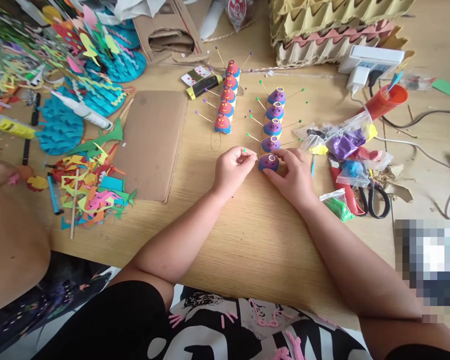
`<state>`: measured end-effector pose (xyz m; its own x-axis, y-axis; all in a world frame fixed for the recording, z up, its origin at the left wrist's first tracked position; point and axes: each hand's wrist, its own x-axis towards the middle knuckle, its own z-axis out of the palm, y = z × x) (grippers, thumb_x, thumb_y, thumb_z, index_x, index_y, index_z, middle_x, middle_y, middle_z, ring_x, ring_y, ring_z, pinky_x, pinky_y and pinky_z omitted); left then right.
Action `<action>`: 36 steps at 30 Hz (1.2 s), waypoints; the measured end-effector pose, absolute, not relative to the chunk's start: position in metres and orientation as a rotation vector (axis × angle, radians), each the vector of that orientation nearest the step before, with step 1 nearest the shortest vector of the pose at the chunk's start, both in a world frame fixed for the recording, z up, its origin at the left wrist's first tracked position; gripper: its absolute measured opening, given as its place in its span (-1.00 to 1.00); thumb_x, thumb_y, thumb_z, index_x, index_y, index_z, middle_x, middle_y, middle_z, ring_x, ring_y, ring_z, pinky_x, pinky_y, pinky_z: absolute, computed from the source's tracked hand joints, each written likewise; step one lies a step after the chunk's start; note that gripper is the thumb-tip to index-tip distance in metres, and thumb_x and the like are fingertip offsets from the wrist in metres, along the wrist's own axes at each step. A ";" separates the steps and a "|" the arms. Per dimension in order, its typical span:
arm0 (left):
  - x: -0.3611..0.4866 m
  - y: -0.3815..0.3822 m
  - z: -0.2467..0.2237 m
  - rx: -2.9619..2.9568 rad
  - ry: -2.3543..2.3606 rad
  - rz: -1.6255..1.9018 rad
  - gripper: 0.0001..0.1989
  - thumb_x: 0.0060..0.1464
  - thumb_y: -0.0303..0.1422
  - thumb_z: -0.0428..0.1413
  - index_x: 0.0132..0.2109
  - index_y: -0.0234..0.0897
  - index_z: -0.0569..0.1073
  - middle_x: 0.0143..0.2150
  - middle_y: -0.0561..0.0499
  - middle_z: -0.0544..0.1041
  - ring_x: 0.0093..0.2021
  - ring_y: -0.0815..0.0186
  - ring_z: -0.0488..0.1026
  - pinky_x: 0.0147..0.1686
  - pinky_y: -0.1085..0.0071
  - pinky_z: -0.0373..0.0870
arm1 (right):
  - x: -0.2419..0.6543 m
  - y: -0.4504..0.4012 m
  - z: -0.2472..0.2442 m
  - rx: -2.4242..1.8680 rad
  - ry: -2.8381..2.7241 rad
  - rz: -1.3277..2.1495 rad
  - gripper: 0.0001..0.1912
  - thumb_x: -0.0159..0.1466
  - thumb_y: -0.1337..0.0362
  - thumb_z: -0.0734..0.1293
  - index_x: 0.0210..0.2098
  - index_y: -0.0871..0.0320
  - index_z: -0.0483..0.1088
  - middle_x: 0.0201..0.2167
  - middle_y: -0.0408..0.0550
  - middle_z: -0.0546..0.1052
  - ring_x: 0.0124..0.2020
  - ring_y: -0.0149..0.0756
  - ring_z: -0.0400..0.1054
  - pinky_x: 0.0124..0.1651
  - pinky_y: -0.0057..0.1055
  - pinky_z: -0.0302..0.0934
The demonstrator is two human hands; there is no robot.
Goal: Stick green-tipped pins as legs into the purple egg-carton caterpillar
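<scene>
My left hand (232,172) is closed in a pinch on a thin stick with a green tip (245,150), at the left side of the nearest purple figure. My right hand (295,179) grips that purple egg-carton figure (268,162) from the right, thumb in front and fingers behind. The figure has a yellow ring on top and a blue lower edge. Behind it runs a row of similar purple figures (273,126) with green-tipped sticks at their sides. To their left stands a row of red figures (225,107) with purple-tipped sticks.
A cardboard sheet (150,145) and colourful paper scraps (97,195) lie left. On the right are bagged clay (347,144), black-handled scissors (378,200), a red cup (388,100) and a power strip (371,59) with cables. Egg trays (322,35) are stacked behind. Another person's arm (15,240) rests at left.
</scene>
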<state>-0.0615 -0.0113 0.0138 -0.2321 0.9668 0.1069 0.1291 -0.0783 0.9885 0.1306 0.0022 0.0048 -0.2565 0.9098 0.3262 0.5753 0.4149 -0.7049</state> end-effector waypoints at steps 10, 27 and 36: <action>-0.060 -0.012 0.015 1.202 1.428 1.379 -0.96 0.12 -0.44 0.29 -0.31 -0.26 0.64 -0.31 0.02 0.72 -0.30 0.36 0.64 -0.21 0.47 0.54 | 0.132 0.002 0.009 -1.274 -1.937 0.643 -0.63 0.19 0.24 0.54 -0.03 0.04 0.49 -0.01 0.07 0.57 0.06 0.05 0.48 0.13 0.05 0.38; -0.061 -0.015 0.016 1.262 1.449 1.345 -0.96 0.13 -0.41 0.29 -0.30 -0.25 0.65 -0.31 0.02 0.73 -0.29 0.33 0.65 -0.21 0.44 0.55 | 0.133 0.001 0.012 -1.262 -1.933 0.669 -0.64 0.18 0.23 0.53 -0.03 0.07 0.53 -0.02 0.07 0.61 0.02 0.00 0.51 0.10 -0.03 0.41; -0.061 -0.015 0.015 1.260 1.451 1.334 -0.95 0.13 -0.39 0.29 -0.30 -0.25 0.65 -0.28 0.00 0.74 -0.27 0.33 0.66 -0.19 0.43 0.56 | 0.134 0.001 0.012 -1.256 -1.929 0.678 -0.65 0.19 0.25 0.53 -0.04 0.07 0.53 -0.03 0.06 0.60 0.02 -0.01 0.51 0.10 -0.03 0.40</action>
<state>-0.0609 -0.0150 0.0148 -0.2030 0.9763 0.0750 0.1565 -0.0432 0.9867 0.1341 0.0009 0.0122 -0.2610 0.9218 0.2867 0.5397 0.3856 -0.7484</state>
